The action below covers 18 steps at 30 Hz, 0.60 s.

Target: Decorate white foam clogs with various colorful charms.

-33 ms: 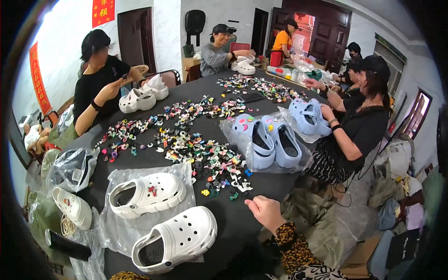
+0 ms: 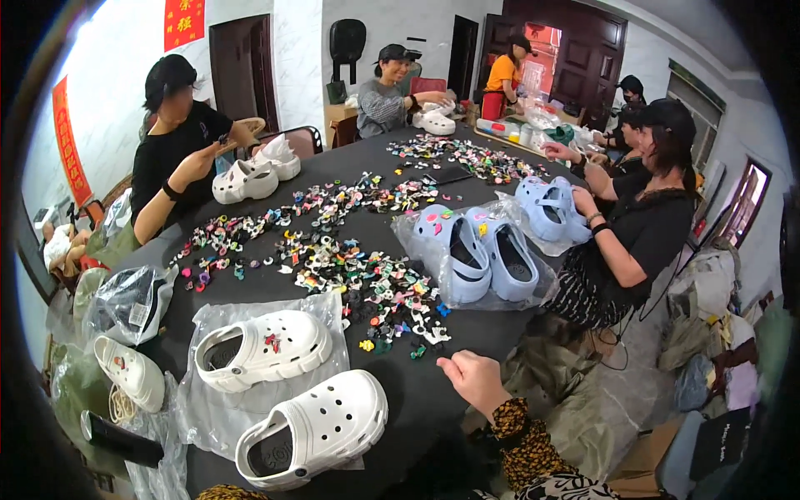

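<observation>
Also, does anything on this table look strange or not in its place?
Up front, the farther white shoe has a red charm, while the nearer white shoe shows only bare holes, so they look mismatched. Small charms lie loose in heaps on the table, perhaps on purpose. Nothing looks damaged.

My feed rn: pale wall (image 2: 117, 104) w/ red banner (image 2: 71, 142) on L, dark brown door (image 2: 242, 79) behind, window (image 2: 747, 200) far R, bright glare (image 2: 104, 27) top L, black counter (image 2: 485, 331) mid-room, chair (image 2: 307, 140) nearby.
</observation>
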Motion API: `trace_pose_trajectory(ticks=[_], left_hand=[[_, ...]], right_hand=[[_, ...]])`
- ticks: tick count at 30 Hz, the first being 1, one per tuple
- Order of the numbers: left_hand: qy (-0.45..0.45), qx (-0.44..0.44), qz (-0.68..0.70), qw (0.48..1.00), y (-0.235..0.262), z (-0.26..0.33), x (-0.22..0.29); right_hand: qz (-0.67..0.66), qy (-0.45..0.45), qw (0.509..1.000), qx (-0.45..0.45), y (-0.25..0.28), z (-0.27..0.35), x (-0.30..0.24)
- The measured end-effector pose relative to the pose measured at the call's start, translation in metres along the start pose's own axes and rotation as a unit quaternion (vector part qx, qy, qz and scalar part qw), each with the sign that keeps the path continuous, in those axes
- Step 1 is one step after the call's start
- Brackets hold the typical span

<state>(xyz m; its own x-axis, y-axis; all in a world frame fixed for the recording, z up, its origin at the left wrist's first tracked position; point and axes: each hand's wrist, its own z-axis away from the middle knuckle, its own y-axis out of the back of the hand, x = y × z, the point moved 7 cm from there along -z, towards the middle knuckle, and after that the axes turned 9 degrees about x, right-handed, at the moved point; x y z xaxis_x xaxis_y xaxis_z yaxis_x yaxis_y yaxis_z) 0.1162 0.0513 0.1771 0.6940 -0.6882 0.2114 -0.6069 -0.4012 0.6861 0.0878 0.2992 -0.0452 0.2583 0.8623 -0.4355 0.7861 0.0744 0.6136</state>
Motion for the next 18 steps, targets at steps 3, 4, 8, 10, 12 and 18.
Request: trace_pose_trajectory(ticks=[3,4,8,10,12,18], left_hand=[[0.122,-0.047,0.107,0.986,-0.009,-0.008,-0.008],[0.122,-0.045,0.106,0.986,-0.014,-0.008,-0.010],[0.208,-0.030,0.277,0.938,-0.035,-0.005,-0.026],[0.245,-0.007,0.420,0.874,-0.042,-0.006,-0.029],[0.252,-0.003,0.430,0.867,-0.051,-0.007,-0.025],[0.292,-0.041,0.481,0.825,-0.069,-0.001,-0.009]], right_hand=[[0.004,0.000,1.000,-0.009,0.000,0.000,0.001],[0.005,0.001,1.000,-0.010,0.000,-0.001,0.001],[0.011,0.000,1.000,-0.013,-0.001,-0.003,0.001],[0.014,0.000,1.000,-0.013,-0.002,-0.004,0.000],[0.001,-0.007,1.000,-0.018,-0.004,-0.004,0.002],[0.010,0.009,1.000,0.004,0.000,-0.002,0.001]])
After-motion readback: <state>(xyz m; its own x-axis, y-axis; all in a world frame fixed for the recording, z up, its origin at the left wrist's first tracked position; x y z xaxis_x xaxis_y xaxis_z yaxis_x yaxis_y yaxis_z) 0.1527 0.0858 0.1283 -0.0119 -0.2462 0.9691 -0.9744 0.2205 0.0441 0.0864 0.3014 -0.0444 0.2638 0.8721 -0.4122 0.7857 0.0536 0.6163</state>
